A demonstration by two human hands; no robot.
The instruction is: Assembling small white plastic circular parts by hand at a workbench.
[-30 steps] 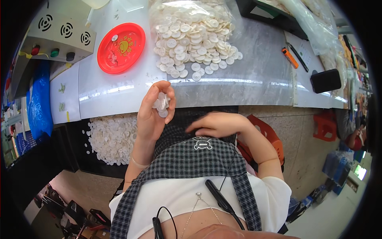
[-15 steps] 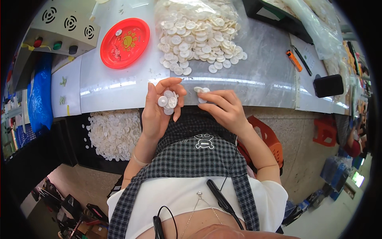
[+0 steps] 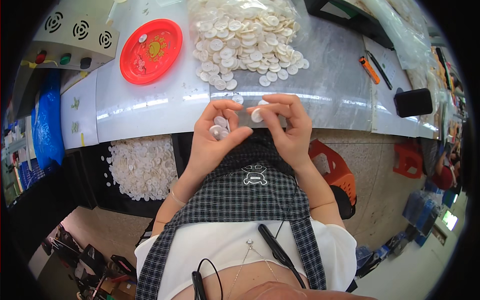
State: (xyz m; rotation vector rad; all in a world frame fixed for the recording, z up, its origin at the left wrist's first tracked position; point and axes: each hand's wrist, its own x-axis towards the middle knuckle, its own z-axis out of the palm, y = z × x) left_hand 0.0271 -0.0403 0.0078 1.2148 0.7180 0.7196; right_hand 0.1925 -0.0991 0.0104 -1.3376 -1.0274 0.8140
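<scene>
My left hand [image 3: 212, 142] is cupped, its fingers curled round several small white plastic discs [image 3: 219, 131]. Opposite it, my right hand [image 3: 295, 131] pinches a white plastic disc [image 3: 257, 115] between thumb and fingers. Part of another disc [image 3: 262, 102] shows behind those fingertips. One loose disc [image 3: 238, 99] lies on the table just beyond the gap between my hands. Farther back, a large heap of the same discs [image 3: 250, 50] spreads out of a clear plastic bag [image 3: 240, 7].
A red plate [image 3: 167, 57] with one disc on it stands left of the heap, near a grey control box [image 3: 95, 40]. Below the table edge at left, a black bin [image 3: 105, 200] holds many discs. An orange cutter [image 3: 369, 70], a pen [image 3: 379, 69] and a black phone [image 3: 413, 103] lie at right.
My left hand has turned and closed more around its discs, its thumb now reaching toward my right hand. My right hand's grip has shifted. A loose disc now shows on the table between them.
</scene>
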